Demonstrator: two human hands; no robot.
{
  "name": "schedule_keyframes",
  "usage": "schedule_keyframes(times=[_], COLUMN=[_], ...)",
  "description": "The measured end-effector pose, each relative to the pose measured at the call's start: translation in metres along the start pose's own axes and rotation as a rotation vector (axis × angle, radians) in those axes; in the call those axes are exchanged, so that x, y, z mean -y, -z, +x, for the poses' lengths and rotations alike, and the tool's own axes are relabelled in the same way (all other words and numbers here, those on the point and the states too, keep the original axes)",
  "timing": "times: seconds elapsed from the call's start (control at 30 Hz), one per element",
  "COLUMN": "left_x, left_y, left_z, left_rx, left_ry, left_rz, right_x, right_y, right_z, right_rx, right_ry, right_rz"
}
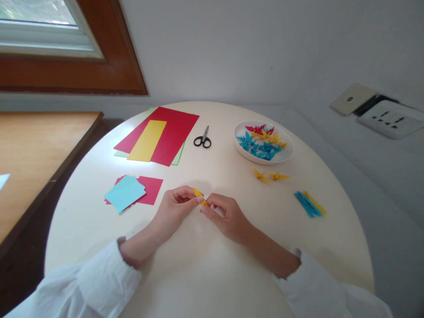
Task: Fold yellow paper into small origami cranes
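Observation:
Between my two hands, over the middle of the round table, is a small folded piece of yellow paper (198, 192). My left hand (175, 207) pinches it from the left between thumb and fingers. From the right, my right hand (228, 215) grips its lower end with thumb and forefinger. The fingertips cover part of the paper, so its full shape is hidden. Two yellow paper cranes (261, 175) lie on the table beyond my right hand. Nearest my left hand is a stack of light blue and red paper squares (125, 193).
Black-handled scissors (202, 140) lie toward the back. A white dish (241, 154) at back right holds blue, yellow and red paper cranes. Red, yellow and green sheets (177, 128) lie at back left. Blue and yellow paper strips (309, 204) are at right. A wall socket (391, 118) is beyond.

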State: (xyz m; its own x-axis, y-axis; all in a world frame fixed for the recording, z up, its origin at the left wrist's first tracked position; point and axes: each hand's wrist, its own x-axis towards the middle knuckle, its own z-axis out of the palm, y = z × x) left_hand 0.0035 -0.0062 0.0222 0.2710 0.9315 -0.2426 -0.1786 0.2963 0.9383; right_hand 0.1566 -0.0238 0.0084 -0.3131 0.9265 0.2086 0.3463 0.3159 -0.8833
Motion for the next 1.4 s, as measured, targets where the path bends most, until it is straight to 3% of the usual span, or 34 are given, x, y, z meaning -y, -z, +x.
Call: schedule_keyframes(times=[0.37,0.6,1.4], left_x=[0.0025,0.0026,0.0012], left_y=[0.0041,0.0022,0.0012], left_z=[0.0018,0.0007,-0.0005], left_rx=[0.155,0.116,0.023], left_ry=[-0.058,-0.074,0.049], left_rz=[0.125,0.155,-0.126], right_x=[-0.0022,-0.0015,0.0016], right_y=[-0.0009,-0.0008,0.0029], right_z=[-0.0010,-0.0003,0.0019], right_rx=[-0.010,0.016,0.032], right_ry=[-0.008,-0.009,-0.015], right_rz=[0.010,-0.013,0.076])
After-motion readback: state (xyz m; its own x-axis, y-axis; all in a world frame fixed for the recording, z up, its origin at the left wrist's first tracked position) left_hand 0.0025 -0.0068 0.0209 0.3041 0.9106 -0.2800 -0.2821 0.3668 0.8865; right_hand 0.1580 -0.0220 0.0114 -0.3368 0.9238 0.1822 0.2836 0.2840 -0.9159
